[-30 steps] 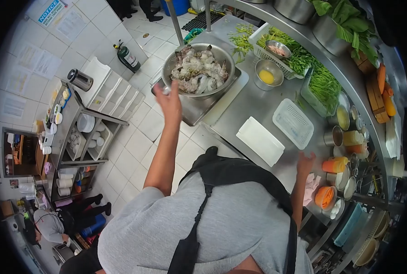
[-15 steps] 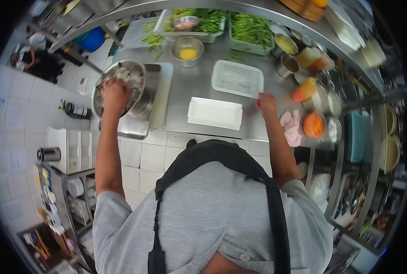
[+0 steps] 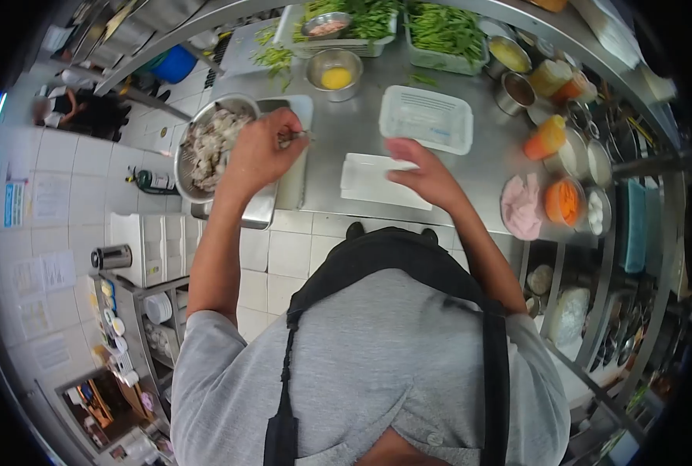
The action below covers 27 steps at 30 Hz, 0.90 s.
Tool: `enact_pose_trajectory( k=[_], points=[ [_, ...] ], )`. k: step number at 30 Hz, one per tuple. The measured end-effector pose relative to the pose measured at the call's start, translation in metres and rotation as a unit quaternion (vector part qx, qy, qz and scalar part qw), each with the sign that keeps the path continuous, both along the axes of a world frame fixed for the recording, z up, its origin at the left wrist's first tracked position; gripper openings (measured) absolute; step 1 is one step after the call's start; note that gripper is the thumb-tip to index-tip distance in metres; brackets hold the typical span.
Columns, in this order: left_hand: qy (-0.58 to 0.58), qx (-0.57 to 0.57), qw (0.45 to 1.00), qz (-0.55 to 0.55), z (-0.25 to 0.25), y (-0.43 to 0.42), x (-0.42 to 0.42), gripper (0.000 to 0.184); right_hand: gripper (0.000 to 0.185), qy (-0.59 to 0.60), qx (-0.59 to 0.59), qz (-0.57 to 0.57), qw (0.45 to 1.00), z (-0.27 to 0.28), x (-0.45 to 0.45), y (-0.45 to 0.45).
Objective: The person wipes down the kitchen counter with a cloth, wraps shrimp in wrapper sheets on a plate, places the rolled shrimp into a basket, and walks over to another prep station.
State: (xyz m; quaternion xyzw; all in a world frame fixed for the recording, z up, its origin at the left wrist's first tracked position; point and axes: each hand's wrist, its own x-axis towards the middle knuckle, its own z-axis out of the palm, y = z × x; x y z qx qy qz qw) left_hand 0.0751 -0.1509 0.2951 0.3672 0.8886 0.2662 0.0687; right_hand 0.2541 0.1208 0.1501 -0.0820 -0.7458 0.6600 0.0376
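Observation:
A metal colander [image 3: 184, 159] at the left holds many pale, greyish pieces that look like raw seafood [image 3: 217, 147]. My left hand [image 3: 264, 155] is just right of it, fingertips pinched on a small greyish piece [image 3: 290, 138], mostly hidden by the fingers. Over the right part of a white rectangular tray [image 3: 365, 180] hovers my right hand [image 3: 431, 179], thumb and fingers apart, nothing in them. Behind the tray lies a translucent plastic container or lid [image 3: 426, 116].
A metal bowl with yellow liquid [image 3: 335, 76] stands farther back, near containers of green vegetables [image 3: 447, 35]. At the right are a pink cloth [image 3: 523, 206], a bowl of orange shreds [image 3: 565, 203] and a squeeze bottle [image 3: 544, 138]. Another person [image 3: 89, 109] is at far left.
My left hand has lifted out of the colander and moved right with a small greyish piece. My right hand has left the translucent container's corner and moved left over the white tray, opening.

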Motion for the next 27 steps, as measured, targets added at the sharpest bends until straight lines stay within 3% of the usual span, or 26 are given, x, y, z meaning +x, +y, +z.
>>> enact_pose_trajectory(
  k=[2,5,6,8,9,11,12,14,16,22,25,27],
  points=[
    [-0.036,0.018,0.998,-0.037,-0.021,0.025,0.003,0.026,0.06,0.034,-0.038,0.024,0.998,0.016,-0.023,-0.015],
    [-0.234,0.147,0.956,-0.094,-0.067,0.061,0.015,0.019,0.054,0.003,0.009,0.03,1.0,0.009,-0.026,0.001],
    [-0.239,0.15,0.954,-0.099,-0.09,0.07,0.021,0.019,0.054,-0.002,0.013,0.026,1.0,0.005,-0.02,0.007],
    [-0.182,0.208,0.956,-0.103,-0.143,0.083,0.029,0.023,0.046,-0.163,0.186,-0.012,0.969,-0.009,-0.007,0.019],
    [-0.185,0.208,0.955,-0.101,-0.173,0.085,0.032,0.023,0.046,-0.166,0.186,-0.01,0.968,-0.031,-0.003,0.02],
    [-0.122,0.111,0.983,-0.075,-0.227,0.083,0.041,0.029,0.045,-0.066,0.405,0.004,0.912,-0.093,0.005,0.02],
    [-0.125,0.108,0.983,-0.073,-0.244,0.078,0.05,0.029,0.045,-0.068,0.402,0.006,0.913,-0.107,0.01,0.02],
    [0.033,-0.016,0.999,-0.031,-0.261,0.07,0.06,0.037,0.05,-0.004,0.433,0.021,0.901,-0.12,0.01,0.022],
    [-0.013,-0.033,0.999,-0.03,-0.257,0.074,0.063,0.045,0.05,-0.006,0.425,0.018,0.905,-0.115,0.01,0.021],
    [0.044,0.002,0.995,-0.087,-0.263,0.1,0.067,0.05,0.037,-0.017,0.412,0.021,0.911,-0.11,-0.001,0.015],
    [0.014,-0.017,0.994,-0.104,-0.268,0.1,0.065,0.042,0.027,-0.003,0.404,0.02,0.915,-0.121,0.002,0.017],
    [0.01,0.033,0.993,-0.11,-0.27,0.101,0.068,0.03,0.021,0.022,0.395,0.006,0.918,-0.121,0.008,0.017]
  ],
)
